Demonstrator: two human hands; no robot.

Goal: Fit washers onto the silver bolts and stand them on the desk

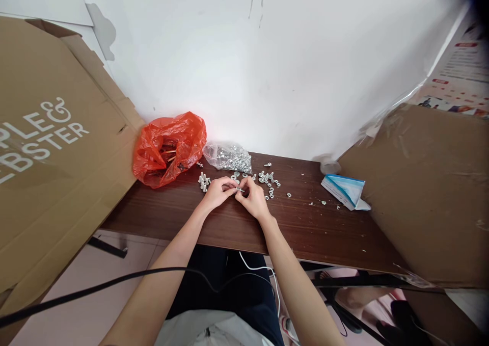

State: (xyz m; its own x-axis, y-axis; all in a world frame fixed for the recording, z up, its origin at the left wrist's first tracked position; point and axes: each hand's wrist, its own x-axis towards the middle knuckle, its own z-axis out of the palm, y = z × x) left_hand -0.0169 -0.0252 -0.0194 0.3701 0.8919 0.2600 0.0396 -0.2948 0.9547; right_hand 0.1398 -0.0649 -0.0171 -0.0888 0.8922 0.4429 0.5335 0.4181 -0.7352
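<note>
My left hand point(217, 192) and my right hand point(252, 198) meet over the dark wooden table point(298, 229), fingers pinched together on a small metal bolt point(240, 188) held between them. A cluster of upright bolts point(204, 181) stands just left of my left hand. Loose washers and nuts point(269, 183) lie scattered just behind my right hand. A clear plastic bag of metal hardware point(228, 156) sits behind both hands against the wall.
A red plastic bag point(168, 150) with parts inside lies at the table's back left. A blue and white packet point(346, 190) rests to the right. Large cardboard sheets stand at the left point(49, 173) and right point(424, 193). Cables hang below the table edge.
</note>
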